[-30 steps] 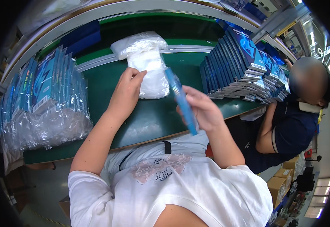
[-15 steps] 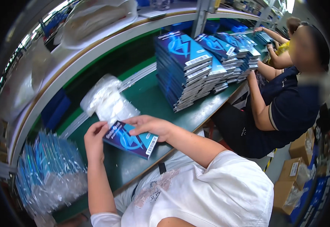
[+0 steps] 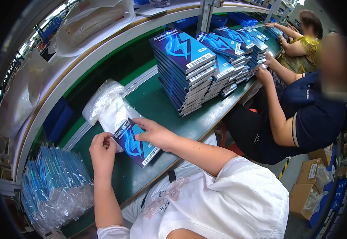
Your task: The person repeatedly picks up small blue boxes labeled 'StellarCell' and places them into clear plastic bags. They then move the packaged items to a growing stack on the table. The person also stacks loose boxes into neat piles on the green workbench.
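A flat blue and purple box (image 3: 133, 144) with a lightning-bolt design is tilted over the table, gripped by my right hand (image 3: 157, 134) along its upper right side, thumb across its face. My left hand (image 3: 103, 149) has its fingers pinched together at the box's left corner; what they hold there I cannot make out. Just behind the box lies a pile of clear plastic bags (image 3: 109, 104), partly covered by it.
Tall stacks of similar boxes (image 3: 183, 59) stand to the right on the green table (image 3: 147, 93). Bagged boxes (image 3: 56, 175) are lined up at the lower left. A co-worker (image 3: 297, 103) sits at the right, another beyond. A shelf (image 3: 82, 49) runs along the back.
The box has tilted more upright, its printed face turning toward me. My left fingers have closed near its corner. The view has shifted slightly.
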